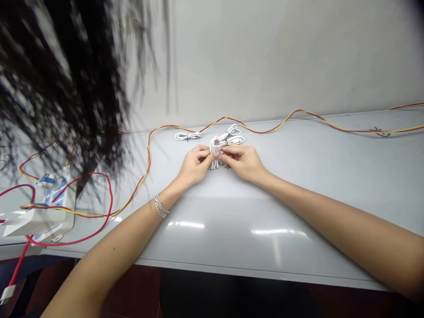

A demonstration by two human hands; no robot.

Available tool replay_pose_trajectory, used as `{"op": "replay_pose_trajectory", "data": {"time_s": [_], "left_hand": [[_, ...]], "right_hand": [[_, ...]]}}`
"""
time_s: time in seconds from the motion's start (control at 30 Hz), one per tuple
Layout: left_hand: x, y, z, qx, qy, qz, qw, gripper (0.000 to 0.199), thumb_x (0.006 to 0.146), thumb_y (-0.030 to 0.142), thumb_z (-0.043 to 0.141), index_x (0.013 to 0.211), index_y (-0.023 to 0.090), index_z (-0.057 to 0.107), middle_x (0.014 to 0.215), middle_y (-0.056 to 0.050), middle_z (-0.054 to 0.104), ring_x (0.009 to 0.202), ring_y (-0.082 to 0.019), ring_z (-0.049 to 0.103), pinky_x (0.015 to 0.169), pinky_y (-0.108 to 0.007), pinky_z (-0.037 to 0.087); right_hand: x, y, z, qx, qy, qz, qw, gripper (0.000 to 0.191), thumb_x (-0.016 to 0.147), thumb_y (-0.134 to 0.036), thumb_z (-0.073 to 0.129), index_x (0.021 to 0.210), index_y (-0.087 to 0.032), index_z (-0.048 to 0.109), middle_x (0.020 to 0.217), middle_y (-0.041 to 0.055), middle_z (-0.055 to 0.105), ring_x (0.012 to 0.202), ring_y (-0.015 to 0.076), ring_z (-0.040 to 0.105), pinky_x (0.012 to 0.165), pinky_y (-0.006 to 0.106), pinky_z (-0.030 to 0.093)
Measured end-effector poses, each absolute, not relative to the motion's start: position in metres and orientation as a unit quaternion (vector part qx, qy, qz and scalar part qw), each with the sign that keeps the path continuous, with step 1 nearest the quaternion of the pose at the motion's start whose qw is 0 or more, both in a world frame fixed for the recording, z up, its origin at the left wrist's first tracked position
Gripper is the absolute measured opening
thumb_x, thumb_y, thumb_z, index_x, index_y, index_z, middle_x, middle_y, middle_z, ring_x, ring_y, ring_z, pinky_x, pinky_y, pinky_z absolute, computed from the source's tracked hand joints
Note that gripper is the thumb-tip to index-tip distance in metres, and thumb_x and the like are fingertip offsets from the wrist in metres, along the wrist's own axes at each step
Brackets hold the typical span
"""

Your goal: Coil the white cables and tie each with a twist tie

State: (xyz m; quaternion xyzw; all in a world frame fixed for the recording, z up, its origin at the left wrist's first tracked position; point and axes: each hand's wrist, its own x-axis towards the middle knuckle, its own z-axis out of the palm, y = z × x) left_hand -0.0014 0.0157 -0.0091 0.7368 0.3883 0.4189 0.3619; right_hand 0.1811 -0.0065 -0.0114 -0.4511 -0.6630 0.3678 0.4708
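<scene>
A coiled white cable is pinched between my two hands, upright above the table's middle. My left hand grips its left side with thumb and fingers closed. From the right, my right hand pinches the same coil, thumb tip close to the left thumb. Whether a tie goes around this coil I cannot tell. Just behind lie two more white cable bundles, an upper one and a lower one, both with dark ties. Another tied white cable rests beyond my left hand.
A grey table meets a pale wall. Along its back runs a twisted red and yellow wire. At left stands a white power strip with a red cable looping around it. Dark hair blocks the upper left.
</scene>
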Motion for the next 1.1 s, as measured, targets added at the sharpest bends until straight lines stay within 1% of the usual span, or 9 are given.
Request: {"op": "replay_pose_trajectory", "data": {"time_s": [0.13,0.27,0.43,0.53,0.63,0.73,0.83,0.93,1.1], "left_hand": [[-0.002,0.014,-0.007,0.755,0.374,0.405,0.355,0.034,0.093,0.038,0.058,0.072,0.016,0.073,0.092,-0.009,0.065,0.091,-0.02,0.061,0.083,-0.032,0.05],[-0.003,0.013,-0.003,0.774,0.359,0.393,0.343,0.031,0.095,0.037,0.054,0.082,0.015,0.073,0.098,-0.01,0.064,0.098,-0.02,0.06,0.091,-0.033,0.049],[-0.005,0.013,-0.003,0.767,0.352,0.391,0.367,0.037,0.095,0.043,0.055,0.078,0.016,0.073,0.099,-0.011,0.065,0.099,-0.021,0.06,0.093,-0.036,0.048],[-0.005,0.014,-0.003,0.753,0.342,0.396,0.399,0.036,0.092,0.046,0.059,0.078,0.017,0.075,0.098,-0.01,0.068,0.1,-0.021,0.06,0.094,-0.036,0.048],[-0.005,0.016,-0.003,0.742,0.329,0.402,0.424,0.034,0.089,0.046,0.063,0.077,0.017,0.077,0.095,-0.01,0.068,0.097,-0.02,0.061,0.091,-0.035,0.048],[-0.005,0.016,-0.001,0.729,0.316,0.402,0.456,0.032,0.088,0.044,0.066,0.078,0.016,0.078,0.1,-0.011,0.069,0.098,-0.02,0.062,0.09,-0.034,0.047],[-0.004,0.013,0.002,0.717,0.312,0.383,0.493,0.034,0.089,0.044,0.065,0.077,0.014,0.077,0.09,-0.009,0.072,0.089,-0.019,0.063,0.084,-0.033,0.048],[-0.004,0.01,0.005,0.702,0.324,0.367,0.516,0.038,0.088,0.048,0.064,0.077,0.013,0.076,0.078,-0.007,0.071,0.077,-0.017,0.063,0.075,-0.03,0.048],[-0.002,0.006,0.007,0.694,0.333,0.355,0.53,0.04,0.089,0.05,0.062,0.08,0.014,0.076,0.077,-0.006,0.073,0.075,-0.016,0.064,0.074,-0.028,0.049]], "right_hand": [[0.181,-0.007,-0.011,-0.461,-0.637,0.392,0.477,0.031,0.082,-0.047,0.073,0.09,-0.018,0.08,0.078,0.0047,0.072,0.059,0.0145,0.061,0.06,0.029,0.049],[0.18,-0.009,-0.009,-0.482,-0.643,0.356,0.476,0.022,0.083,-0.038,0.072,0.081,-0.017,0.08,0.072,0.0037,0.072,0.059,0.0154,0.061,0.061,0.029,0.048],[0.18,-0.011,-0.006,-0.482,-0.675,0.289,0.479,0.018,0.082,-0.033,0.072,0.072,-0.019,0.078,0.067,0.0025,0.069,0.064,0.0154,0.06,0.065,0.029,0.046],[0.18,-0.01,-0.005,-0.492,-0.651,0.314,0.486,0.019,0.074,-0.037,0.079,0.067,-0.018,0.076,0.069,0.0031,0.07,0.065,0.0158,0.061,0.064,0.029,0.047],[0.18,-0.01,-0.004,-0.501,-0.609,0.377,0.485,0.024,0.068,-0.04,0.082,0.065,-0.017,0.074,0.065,0.0029,0.07,0.061,0.0151,0.061,0.059,0.028,0.048],[0.181,-0.011,-0.002,-0.499,-0.554,0.454,0.488,0.026,0.063,-0.039,0.085,0.066,-0.016,0.071,0.062,0.0029,0.069,0.057,0.0147,0.062,0.055,0.027,0.05],[0.181,-0.011,0.001,-0.493,-0.518,0.505,0.482,0.034,0.056,-0.038,0.09,0.063,-0.016,0.065,0.059,0.004,0.068,0.053,0.0161,0.063,0.047,0.026,0.049],[0.181,-0.011,0.003,-0.493,-0.531,0.499,0.476,0.036,0.055,-0.04,0.091,0.06,-0.015,0.065,0.055,0.0035,0.066,0.048,0.0138,0.06,0.042,0.024,0.044],[0.18,-0.015,0.006,-0.486,-0.577,0.464,0.464,0.034,0.064,-0.047,0.085,0.063,-0.015,0.071,0.055,0.0016,0.064,0.04,0.0074,0.046,0.038,0.023,0.035]]}}
